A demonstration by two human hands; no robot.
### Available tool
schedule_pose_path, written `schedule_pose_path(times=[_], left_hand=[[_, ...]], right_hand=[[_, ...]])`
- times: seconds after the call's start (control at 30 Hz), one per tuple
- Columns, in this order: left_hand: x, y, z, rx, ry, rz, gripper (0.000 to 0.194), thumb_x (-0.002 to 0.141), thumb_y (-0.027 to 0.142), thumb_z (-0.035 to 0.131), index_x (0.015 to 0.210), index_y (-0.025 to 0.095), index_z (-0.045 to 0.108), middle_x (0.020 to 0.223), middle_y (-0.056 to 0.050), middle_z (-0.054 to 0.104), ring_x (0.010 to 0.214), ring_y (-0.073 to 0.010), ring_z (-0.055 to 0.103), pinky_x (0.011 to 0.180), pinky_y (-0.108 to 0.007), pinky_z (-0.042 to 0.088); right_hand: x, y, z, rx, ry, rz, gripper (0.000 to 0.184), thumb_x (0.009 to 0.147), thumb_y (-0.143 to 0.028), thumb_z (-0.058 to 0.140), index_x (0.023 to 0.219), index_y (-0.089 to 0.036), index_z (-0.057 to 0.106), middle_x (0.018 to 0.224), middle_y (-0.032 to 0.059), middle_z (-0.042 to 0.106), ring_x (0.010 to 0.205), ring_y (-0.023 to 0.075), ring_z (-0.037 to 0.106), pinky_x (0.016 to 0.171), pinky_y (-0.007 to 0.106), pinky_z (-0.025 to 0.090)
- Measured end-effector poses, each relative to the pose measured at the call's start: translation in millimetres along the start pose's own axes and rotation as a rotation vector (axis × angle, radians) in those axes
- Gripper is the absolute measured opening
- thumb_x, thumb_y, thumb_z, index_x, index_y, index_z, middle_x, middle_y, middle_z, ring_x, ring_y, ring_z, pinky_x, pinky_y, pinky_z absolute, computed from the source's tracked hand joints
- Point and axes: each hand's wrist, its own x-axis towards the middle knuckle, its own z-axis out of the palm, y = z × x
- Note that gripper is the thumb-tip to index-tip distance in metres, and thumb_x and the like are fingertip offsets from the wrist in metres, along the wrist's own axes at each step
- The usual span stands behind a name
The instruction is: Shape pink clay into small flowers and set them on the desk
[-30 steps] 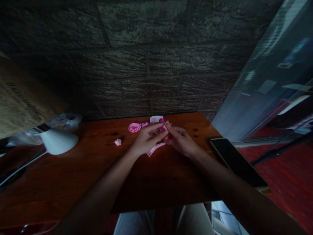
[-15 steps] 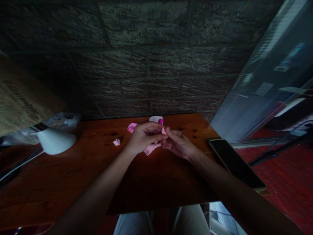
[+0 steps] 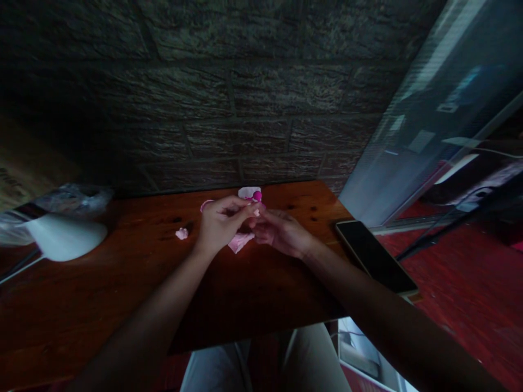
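My left hand [image 3: 218,223] and my right hand [image 3: 278,231] meet over the far middle of a wooden table [image 3: 122,283]. Both pinch a small pale pink piece [image 3: 254,211] between their fingertips. Under the hands lies a light pink sheet [image 3: 240,242]. Behind the fingers I see a bright pink ball [image 3: 257,195] and a white scrap [image 3: 246,191]. A small pink lump [image 3: 181,233] rests on the table left of my left hand.
A white lamp head [image 3: 61,237] lies at the table's left, with crumpled clear plastic [image 3: 75,197] behind it. A dark phone [image 3: 373,256] rests at the right edge. A brick wall [image 3: 229,92] backs the table. A glass panel [image 3: 429,109] stands to the right.
The view has drifted, so everything sits lower left in the picture. My left fingers have curled in tighter on the small piece, and the flat pink disc behind them is mostly hidden.
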Motion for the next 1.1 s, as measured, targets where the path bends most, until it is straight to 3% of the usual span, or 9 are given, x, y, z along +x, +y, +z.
schedule_pose_path(times=[0.07, 0.2, 0.33, 0.5, 0.77, 0.93, 1.03, 1.1], left_hand=[[-2, -1, -1.1, 0.055, -0.02, 0.074, 0.018, 0.085, 0.035, 0.078, 0.091, 0.018, 0.079, 0.078, -0.004, 0.08, 0.059, -0.0111, 0.069, 0.053, -0.019, 0.053], [-3, -5, -4.4, 0.213, -0.102, 0.206, 0.027, 0.085, 0.027, 0.078, 0.11, 0.018, 0.079, 0.09, -0.006, 0.082, 0.066, -0.0129, 0.071, 0.063, -0.022, 0.057], [-2, -7, -8.3, 0.3, -0.146, 0.258, 0.028, 0.086, 0.03, 0.078, 0.112, 0.02, 0.079, 0.098, -0.007, 0.082, 0.078, -0.016, 0.075, 0.075, -0.025, 0.06], [0, -11, -12.4, 0.349, -0.227, 0.258, 0.028, 0.085, 0.034, 0.079, 0.109, 0.02, 0.079, 0.1, -0.006, 0.082, 0.081, -0.0172, 0.077, 0.078, -0.025, 0.06], [-1, -10, -11.1, 0.366, -0.271, 0.258, 0.017, 0.095, 0.026, 0.065, 0.104, 0.021, 0.078, 0.1, -0.005, 0.082, 0.086, -0.0181, 0.076, 0.08, -0.027, 0.058], [-1, -6, -5.9, 0.203, -0.165, 0.164, 0.014, 0.093, 0.027, 0.067, 0.094, 0.018, 0.078, 0.086, -0.004, 0.081, 0.075, -0.0149, 0.073, 0.071, -0.024, 0.055], [2, -7, -3.6, 0.048, -0.081, 0.033, 0.018, 0.09, 0.034, 0.07, 0.088, 0.017, 0.076, 0.08, -0.004, 0.079, 0.068, -0.013, 0.069, 0.063, -0.022, 0.053], [4, -8, -2.6, -0.082, -0.049, -0.065, 0.024, 0.088, 0.04, 0.072, 0.086, 0.016, 0.075, 0.075, -0.004, 0.076, 0.064, -0.012, 0.066, 0.06, -0.022, 0.053]], right_hand=[[0, -1, -4, -0.011, 0.014, -0.026, 0.033, 0.075, -0.047, 0.086, 0.081, -0.019, 0.07, 0.074, -0.0018, 0.066, 0.056, 0.0073, 0.041, 0.055, 0.023, 0.038], [-1, -1, -8, -0.03, 0.069, -0.024, 0.033, 0.079, -0.048, 0.082, 0.077, -0.018, 0.069, 0.071, -0.0026, 0.062, 0.056, 0.0072, 0.043, 0.057, 0.023, 0.04], [-2, -1, -5, -0.034, 0.068, 0.032, 0.03, 0.081, -0.046, 0.081, 0.081, -0.018, 0.068, 0.073, -0.0032, 0.06, 0.055, 0.0069, 0.04, 0.054, 0.023, 0.035], [-3, 0, -2, -0.056, 0.031, 0.052, 0.031, 0.079, -0.045, 0.081, 0.077, -0.019, 0.064, 0.072, -0.0035, 0.058, 0.055, 0.0073, 0.038, 0.052, 0.024, 0.032], [-1, 1, -6, -0.066, 0.084, 0.073, 0.024, 0.083, -0.041, 0.075, 0.081, -0.019, 0.065, 0.075, -0.0021, 0.062, 0.055, 0.0082, 0.042, 0.053, 0.024, 0.034], [2, 0, -4, -0.199, 0.101, -0.005, 0.035, 0.082, -0.055, 0.074, 0.081, -0.019, 0.07, 0.074, -0.0006, 0.065, 0.054, 0.0086, 0.045, 0.053, 0.025, 0.035], [4, -2, -8, -0.36, 0.18, -0.104, 0.048, 0.082, -0.066, 0.07, 0.075, -0.018, 0.072, 0.066, -0.0009, 0.062, 0.051, 0.0082, 0.043, 0.052, 0.026, 0.035], [4, -3, -11, -0.425, 0.245, -0.207, 0.047, 0.08, -0.066, 0.072, 0.073, -0.019, 0.072, 0.063, -0.0029, 0.058, 0.051, 0.0077, 0.042, 0.051, 0.025, 0.034]])
